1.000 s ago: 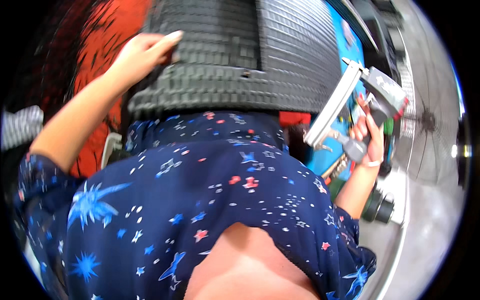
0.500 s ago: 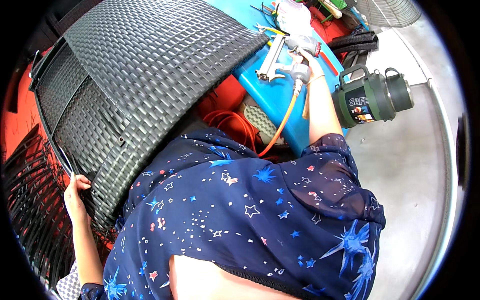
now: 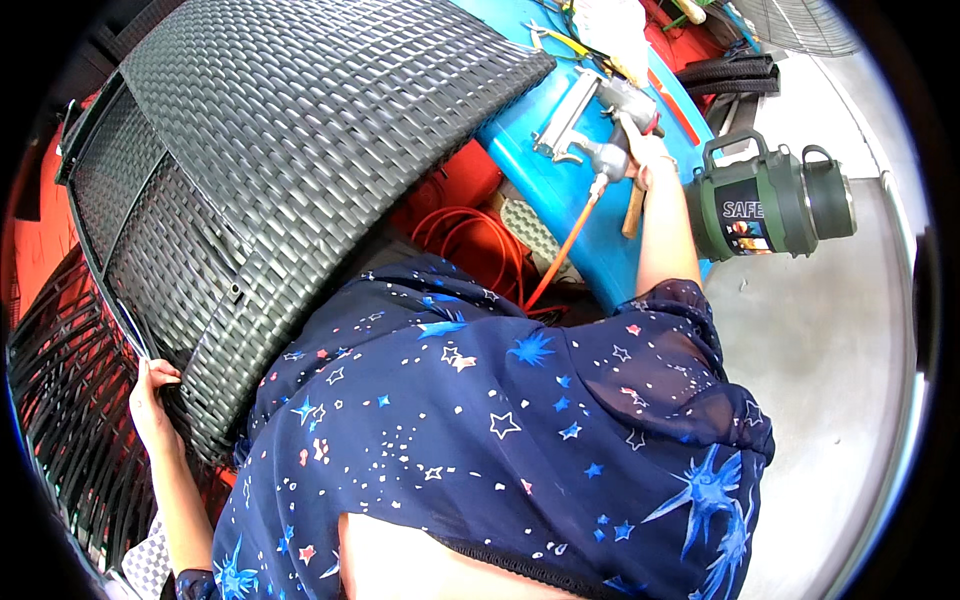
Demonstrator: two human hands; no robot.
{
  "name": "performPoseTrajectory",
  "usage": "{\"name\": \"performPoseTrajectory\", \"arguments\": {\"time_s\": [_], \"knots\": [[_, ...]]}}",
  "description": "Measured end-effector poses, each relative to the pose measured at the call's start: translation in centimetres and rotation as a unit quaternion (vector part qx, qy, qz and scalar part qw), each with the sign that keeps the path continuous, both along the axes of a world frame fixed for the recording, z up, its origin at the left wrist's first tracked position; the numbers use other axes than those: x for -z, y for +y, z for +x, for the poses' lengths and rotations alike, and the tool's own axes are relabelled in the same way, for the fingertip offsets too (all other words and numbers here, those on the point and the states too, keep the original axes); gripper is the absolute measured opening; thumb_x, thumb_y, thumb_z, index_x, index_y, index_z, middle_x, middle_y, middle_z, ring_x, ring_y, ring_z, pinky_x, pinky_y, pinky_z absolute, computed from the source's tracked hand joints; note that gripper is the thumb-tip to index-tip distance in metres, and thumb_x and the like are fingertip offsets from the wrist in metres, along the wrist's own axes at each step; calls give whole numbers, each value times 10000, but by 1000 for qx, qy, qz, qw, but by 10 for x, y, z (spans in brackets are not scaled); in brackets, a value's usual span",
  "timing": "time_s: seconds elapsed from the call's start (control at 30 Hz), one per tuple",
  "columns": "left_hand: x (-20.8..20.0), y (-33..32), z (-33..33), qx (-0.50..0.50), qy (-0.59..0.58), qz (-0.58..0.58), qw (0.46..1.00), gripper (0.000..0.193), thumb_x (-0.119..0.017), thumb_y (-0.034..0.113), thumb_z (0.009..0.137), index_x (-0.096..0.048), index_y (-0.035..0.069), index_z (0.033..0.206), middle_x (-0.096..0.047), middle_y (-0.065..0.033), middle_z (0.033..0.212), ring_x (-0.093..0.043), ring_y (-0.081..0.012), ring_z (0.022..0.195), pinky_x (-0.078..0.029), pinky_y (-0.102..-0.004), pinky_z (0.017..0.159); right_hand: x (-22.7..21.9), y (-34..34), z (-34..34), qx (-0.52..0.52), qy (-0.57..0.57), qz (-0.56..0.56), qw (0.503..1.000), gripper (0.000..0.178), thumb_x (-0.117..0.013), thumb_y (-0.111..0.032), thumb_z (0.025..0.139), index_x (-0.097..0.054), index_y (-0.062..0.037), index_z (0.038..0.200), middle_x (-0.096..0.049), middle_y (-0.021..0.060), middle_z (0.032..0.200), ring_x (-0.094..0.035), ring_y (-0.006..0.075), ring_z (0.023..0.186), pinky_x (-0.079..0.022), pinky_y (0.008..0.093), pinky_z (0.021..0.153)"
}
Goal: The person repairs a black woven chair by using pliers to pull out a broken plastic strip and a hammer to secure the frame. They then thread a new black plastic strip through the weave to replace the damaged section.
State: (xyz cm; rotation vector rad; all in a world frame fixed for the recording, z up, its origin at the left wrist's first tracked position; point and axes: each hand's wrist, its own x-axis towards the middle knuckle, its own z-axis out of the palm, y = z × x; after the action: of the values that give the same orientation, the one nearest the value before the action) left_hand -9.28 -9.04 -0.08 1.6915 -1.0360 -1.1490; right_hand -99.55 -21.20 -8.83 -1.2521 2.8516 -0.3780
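Observation:
My left hand (image 3: 156,392) is closed, pinching a dark strip at the lower left edge of a black woven wicker panel (image 3: 330,130). The panel tilts in front of me, with loose black strands (image 3: 70,400) hanging beside it. On the right, the fingers of my right hand (image 3: 648,158) wrap around the handle of a grey air staple gun (image 3: 606,152). The gun is over a blue table top (image 3: 530,150), its silver magazine to the left. An orange air hose (image 3: 572,248) runs from its handle down toward the floor.
Yellow-handled pliers (image 3: 562,40), a red stick (image 3: 674,106) and a wooden handle (image 3: 632,212) lie on the blue top. A green insulated jug (image 3: 790,205) stands right of my right hand. A wire fan guard (image 3: 800,22) is at the top right.
The view has shifted a little. My right hand and the staple gun have come slightly nearer to me. My left hand keeps its pinch at the panel edge.

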Motion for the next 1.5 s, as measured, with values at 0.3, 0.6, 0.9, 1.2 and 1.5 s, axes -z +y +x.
{"name": "performPoseTrajectory", "arguments": {"time_s": [0.3,0.6,0.9,1.2,1.5], "knots": [[-16,14,0,-15,-22,-24,999,507,-452,284,1064,-565,-2,661,-624,-108,855,-570,-186,845,-419,-322,848,-109,-157,124,-235,96,54,966,677,-538,-687,888,-712,-116,1206,-711,184,1137,-660,329,1124,-491,428,979],[-42,33,12,-175,36,55,982,423,-481,258,1043,-646,-15,764,-665,-88,868,-605,-173,831,-450,-316,829,-6,-239,156,-130,110,243,955,1002,-542,-768,838,-466,18,1454,-548,197,1426,-517,354,1330,-376,455,1131],[-72,-11,36,22,-63,-12,998,514,-425,297,1062,-619,-11,699,-673,-106,881,-596,-178,849,-418,-286,809,-53,-223,172,-248,78,0,966,682,-644,-484,850,-562,-15,1339,-597,120,1280,-559,246,1129,-429,359,985],[-86,41,41,12,-69,-34,997,510,-444,289,1063,-613,-15,690,-672,-105,892,-611,-178,876,-432,-285,877,-195,-40,517,-672,-234,-79,698,402,-745,-200,862,-658,-48,1224,-646,42,1134,-601,138,928,-482,263,839],[-64,27,-13,22,-50,-73,996,470,-512,278,1041,-649,-16,701,-675,-96,877,-615,-184,887,-435,-301,911,-179,21,611,-845,-64,-80,524,545,-792,-484,769,-637,-52,1062,-633,90,851,-650,276,703,-528,353,621]]}}
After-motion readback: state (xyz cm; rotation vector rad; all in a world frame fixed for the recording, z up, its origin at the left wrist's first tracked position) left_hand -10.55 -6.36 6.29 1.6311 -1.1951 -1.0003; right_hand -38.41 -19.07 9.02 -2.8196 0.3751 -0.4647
